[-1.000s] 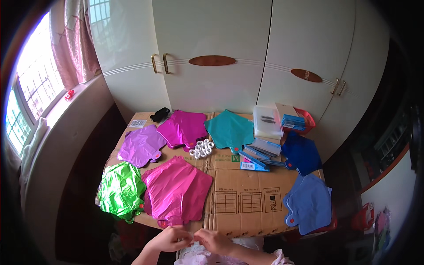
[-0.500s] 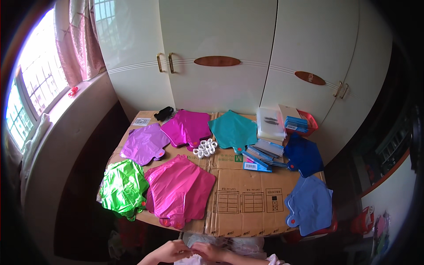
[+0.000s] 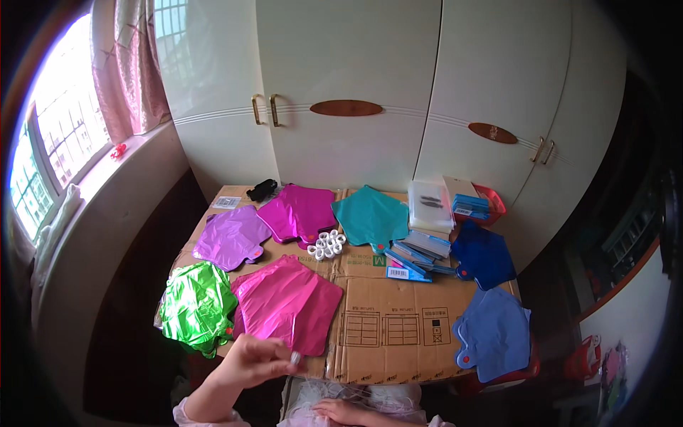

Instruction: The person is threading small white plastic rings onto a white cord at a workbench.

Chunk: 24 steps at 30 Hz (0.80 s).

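My left hand [image 3: 250, 363] is raised over the table's near edge, in front of the pink foil balloons. Its thumb and fingertips pinch a small white coil [image 3: 294, 358], which looks like the bundle of white coils [image 3: 327, 245] in the middle of the table. My right hand [image 3: 340, 410] rests on my lap, fingers stretched out over white, stringy material [image 3: 320, 393]. Flat foil balloons lie in stacks: pink [image 3: 288, 299], green [image 3: 198, 306], lilac [image 3: 231, 237], magenta [image 3: 297, 212], teal [image 3: 371, 215], dark blue [image 3: 485, 255] and light blue [image 3: 493, 336].
A cardboard sheet [image 3: 398, 363] covers the table. Blue-edged packets [image 3: 420, 257] lie right of centre, near a stack of clear sleeves [image 3: 429, 208] and a red basket [image 3: 492, 203]. A black object [image 3: 262, 190] sits at the back left. White cupboards [image 3: 348, 50] stand behind.
My left hand has risen from my lap, forward and left, with the small white coil in its fingers. My right hand has stayed low, its fingers now lying on my lap.
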Each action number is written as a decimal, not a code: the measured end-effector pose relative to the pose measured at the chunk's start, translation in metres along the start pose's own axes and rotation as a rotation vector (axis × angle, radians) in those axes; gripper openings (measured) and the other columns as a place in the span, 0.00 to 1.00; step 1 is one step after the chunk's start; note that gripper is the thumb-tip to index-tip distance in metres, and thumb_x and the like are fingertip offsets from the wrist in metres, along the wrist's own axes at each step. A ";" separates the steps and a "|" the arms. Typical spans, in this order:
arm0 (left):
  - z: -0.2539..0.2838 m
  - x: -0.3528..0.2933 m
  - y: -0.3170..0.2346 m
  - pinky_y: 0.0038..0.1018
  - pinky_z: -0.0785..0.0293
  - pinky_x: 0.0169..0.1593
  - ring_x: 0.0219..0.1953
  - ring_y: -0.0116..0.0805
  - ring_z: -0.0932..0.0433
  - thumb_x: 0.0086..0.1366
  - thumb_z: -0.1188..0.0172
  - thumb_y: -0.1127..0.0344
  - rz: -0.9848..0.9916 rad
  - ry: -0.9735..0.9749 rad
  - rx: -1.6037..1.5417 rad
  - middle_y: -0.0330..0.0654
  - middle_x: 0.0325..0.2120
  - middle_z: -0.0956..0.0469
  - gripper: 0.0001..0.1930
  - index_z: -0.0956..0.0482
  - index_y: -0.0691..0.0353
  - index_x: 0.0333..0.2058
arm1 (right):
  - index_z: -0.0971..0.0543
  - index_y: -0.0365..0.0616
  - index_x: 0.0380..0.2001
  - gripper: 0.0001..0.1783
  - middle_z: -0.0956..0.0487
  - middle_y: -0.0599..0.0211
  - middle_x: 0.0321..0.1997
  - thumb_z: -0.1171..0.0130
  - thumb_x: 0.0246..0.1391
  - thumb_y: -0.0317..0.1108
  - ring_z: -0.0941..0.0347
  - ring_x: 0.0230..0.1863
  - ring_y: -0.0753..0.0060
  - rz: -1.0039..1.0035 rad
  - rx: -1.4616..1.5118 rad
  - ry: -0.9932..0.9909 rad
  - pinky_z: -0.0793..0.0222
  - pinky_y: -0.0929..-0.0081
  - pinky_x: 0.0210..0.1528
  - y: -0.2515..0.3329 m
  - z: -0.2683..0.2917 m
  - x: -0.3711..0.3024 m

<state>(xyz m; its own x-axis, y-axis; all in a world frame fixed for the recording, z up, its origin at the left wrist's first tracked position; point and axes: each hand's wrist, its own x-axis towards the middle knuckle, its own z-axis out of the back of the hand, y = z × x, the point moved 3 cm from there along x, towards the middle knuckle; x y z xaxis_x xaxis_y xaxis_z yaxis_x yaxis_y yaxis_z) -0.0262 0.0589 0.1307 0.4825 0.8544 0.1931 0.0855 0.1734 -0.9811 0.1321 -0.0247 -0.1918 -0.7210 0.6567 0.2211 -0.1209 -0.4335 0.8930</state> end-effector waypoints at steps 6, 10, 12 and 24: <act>-0.008 0.036 0.016 0.21 0.26 0.37 0.30 0.26 0.23 0.54 0.39 0.76 0.063 -0.078 -0.419 0.43 0.28 0.21 0.04 0.21 0.71 0.30 | 0.27 0.40 0.44 0.17 0.26 0.56 0.44 0.43 0.51 0.34 0.29 0.45 0.59 -0.019 -0.084 -0.035 0.33 0.71 0.43 0.154 0.142 0.028; -0.029 0.042 0.027 0.23 0.25 0.38 0.32 0.30 0.22 0.55 0.40 0.76 0.112 -0.093 -0.621 0.45 0.28 0.21 0.06 0.22 0.71 0.33 | 0.34 0.36 0.50 0.25 0.30 0.54 0.48 0.42 0.50 0.33 0.31 0.48 0.58 0.203 -0.004 -0.560 0.35 0.67 0.47 0.196 0.196 0.064; -0.031 0.047 0.034 0.20 0.28 0.33 0.28 0.25 0.24 0.59 0.43 0.73 0.175 -0.114 -0.526 0.45 0.29 0.20 0.07 0.22 0.70 0.35 | 0.36 0.36 0.50 0.24 0.31 0.54 0.49 0.43 0.51 0.32 0.32 0.49 0.55 0.271 0.197 -0.629 0.37 0.65 0.48 0.192 0.193 0.093; -0.030 0.036 0.043 0.21 0.34 0.34 0.27 0.26 0.29 0.55 0.51 0.77 -0.012 0.118 -0.328 0.38 0.23 0.25 0.12 0.21 0.68 0.36 | 0.26 0.43 0.32 0.04 0.25 0.68 0.22 0.50 0.56 0.30 0.29 0.22 0.79 -0.137 -0.062 -0.490 0.35 0.80 0.24 0.170 0.209 0.097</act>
<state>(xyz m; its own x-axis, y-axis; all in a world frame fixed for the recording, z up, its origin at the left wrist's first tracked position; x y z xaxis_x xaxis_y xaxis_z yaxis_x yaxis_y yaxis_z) 0.0208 0.0820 0.0955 0.5756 0.7873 0.2212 0.3581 0.0006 -0.9337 0.1843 0.0941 0.0636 -0.2934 0.9156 0.2749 -0.2428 -0.3495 0.9049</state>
